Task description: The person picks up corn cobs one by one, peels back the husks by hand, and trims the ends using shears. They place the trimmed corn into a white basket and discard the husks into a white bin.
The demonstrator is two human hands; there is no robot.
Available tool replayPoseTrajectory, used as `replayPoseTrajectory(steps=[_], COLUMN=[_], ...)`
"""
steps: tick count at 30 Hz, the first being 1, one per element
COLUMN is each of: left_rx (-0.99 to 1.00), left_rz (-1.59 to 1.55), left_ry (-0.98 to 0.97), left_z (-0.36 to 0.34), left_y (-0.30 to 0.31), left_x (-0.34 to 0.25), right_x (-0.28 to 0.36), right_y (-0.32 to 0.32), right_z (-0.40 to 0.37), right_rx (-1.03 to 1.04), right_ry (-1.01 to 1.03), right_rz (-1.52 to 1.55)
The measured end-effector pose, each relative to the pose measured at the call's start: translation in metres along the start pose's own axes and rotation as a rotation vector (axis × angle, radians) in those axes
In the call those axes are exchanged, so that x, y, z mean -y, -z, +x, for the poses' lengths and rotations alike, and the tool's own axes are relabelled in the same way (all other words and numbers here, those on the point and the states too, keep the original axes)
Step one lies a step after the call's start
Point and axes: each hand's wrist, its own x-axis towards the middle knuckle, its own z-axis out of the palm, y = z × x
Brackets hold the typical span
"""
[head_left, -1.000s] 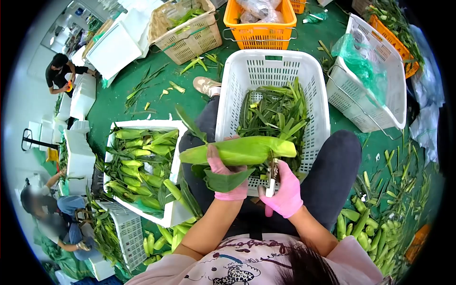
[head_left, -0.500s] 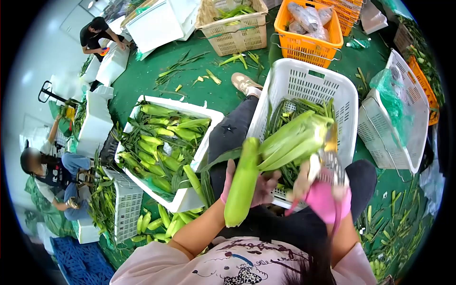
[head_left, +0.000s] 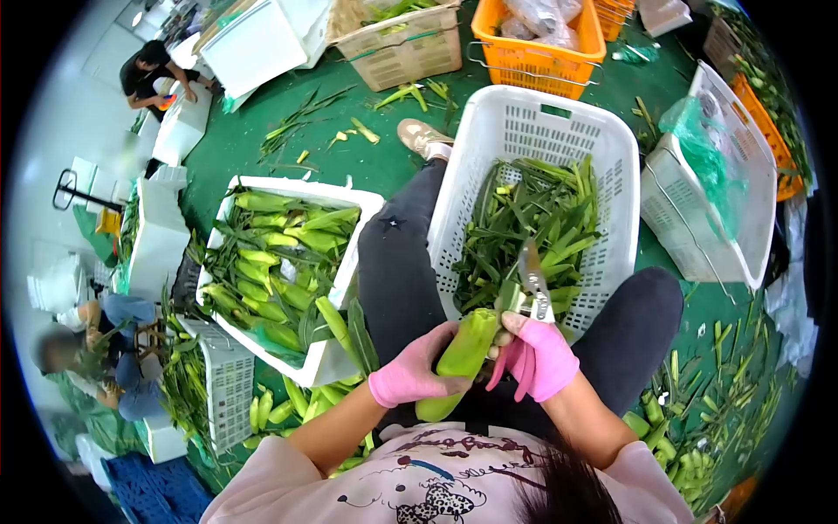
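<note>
Big husk flap by the shears (head_left: 535, 284) was gone, so corn (head_left: 467, 351) looked further stripped, tilted and gripped by the left hand's (head_left: 419, 368) fingers near the crate (head_left: 618, 201), while the right hand's (head_left: 543, 358) fingers clasped the shears beside its top.

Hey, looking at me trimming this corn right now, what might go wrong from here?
Your left hand grips the ear of corn close to the metal cutting tool in your right hand, so a slip might nick a glove. The ear is over your lap, so if your grip loosened it could drop there. The tool's tip is above the leaves in the white crate; if dropped, it might be hard to spot among them.
</note>
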Motion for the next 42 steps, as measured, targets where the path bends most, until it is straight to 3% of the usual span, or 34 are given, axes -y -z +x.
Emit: replayPoseTrajectory(steps=[4,6,8,10,12,14,15,16,17,18,19,20,21,22,23,24,25,26,27,28,30,32,34,36,37,38,40,41,42], left_rx=[-0.148,-0.350,-0.565,-0.528,-0.595,-1.044,-1.109,-1.149,-1.035,-0.746,-0.492,-0.214,0.012,0.242,0.403,-0.210,-0.545,-0.709,-0.748,-0.629,-0.339,-0.096,-0.100,-0.008,-0.006,0.000,0.047,-0.138,-0.349], left_rz=[-0.139,-0.191,-0.743,-1.144,-1.065,-0.765,-0.499,-0.381,-0.008,0.212,0.249,0.284,0.196,0.108,0.713,0.849,0.963,1.240,1.372,1.654,1.780,1.762,1.438,1.194,1.100,1.000,0.804,0.829,0.866], left_ry=[-0.111,-0.310,-0.258,-0.363,-0.431,-0.085,0.124,0.379,0.670,0.888,1.185,1.466,1.553,1.629,1.514,1.342,0.991,0.495,0.143,-0.044,-0.450,-0.643,-0.354,-0.278,-0.342,-0.407,-0.531,-0.288,-0.172], left_z=[-0.028,-0.042,-0.064,-0.103,-0.180,-0.268,-0.321,-0.350,-0.397,-0.437,-0.462,-0.475,-0.467,-0.453,-0.421,-0.375,-0.331,-0.292,-0.236,-0.194,-0.130,-0.066,-0.014,0.023,0.025,0.026,0.030,0.034,0.044], left_y=[0.009,0.007,0.010,0.048,0.072,0.068,0.072,0.057,0.060,0.061,0.050,0.044,0.053,0.069,0.088,0.091,0.099,0.118,0.117,0.118,0.134,0.161,0.117,0.055,0.060,0.068,0.093,0.137,0.214], left_x=[0.014,0.015,0.001,0.030,0.058,0.077,0.105,0.093,0.137,0.174,0.194,0.205,0.197,0.190,0.188,0.128,0.091,0.082,0.033,0.006,0.004,0.013,-0.042,-0.103,-0.107,-0.114,-0.142,-0.156,-0.116], right_x=[0.009,0.012,0.017,0.038,0.059,0.102,0.120,0.139,0.157,0.152,0.142,0.139,0.129,0.119,0.101,0.083,0.067,0.054,0.042,0.037,0.026,0.022,0.018,0.011,0.008,0.001,-0.009,-0.015,-0.019], right_y=[-0.037,-0.047,-0.064,-0.056,-0.035,-0.031,0.002,0.043,0.072,0.065,0.046,0.070,0.072,0.072,0.066,0.065,0.065,0.062,0.047,0.041,0.051,0.041,0.037,0.062,0.067,0.076,0.042,0.038,0.024], right_z=[-0.013,-0.026,-0.037,-0.035,-0.015,0.001,0.025,0.044,0.050,0.044,0.031,0.032,0.031,0.022,0.018,0.017,0.016,0.014,0.010,0.005,0.002,-0.005,-0.012,-0.018,-0.021,-0.019,-0.036,-0.040,-0.041], right_rx=[0.068,0.148,0.106,0.068,0.049,-0.156,-0.229,-0.312,-0.400,-0.467,-0.534,-0.510,-0.484,-0.489,-0.456,-0.418,-0.399,-0.380,-0.376,-0.368,-0.276,-0.318,-0.343,-0.311,-0.315,-0.337,-0.191,-0.247,-0.073], right_ry=[-0.109,-0.168,-0.053,-0.015,0.398,0.501,0.622,0.748,0.713,0.622,0.530,0.576,0.620,0.451,0.455,0.460,0.421,0.389,0.335,0.260,0.284,0.262,0.279,0.278,0.233,0.292,0.241,0.164,0.089], right_rz=[0.054,0.165,-0.014,-0.149,-0.325,-0.844,-1.039,-1.231,-1.398,-1.369,-1.340,-1.267,-1.193,-1.091,-1.085,-1.081,-1.097,-1.109,-1.123,-1.161,-1.116,-1.024,-0.879,-0.747,-0.724,-0.710,-0.360,-0.172,-0.029])
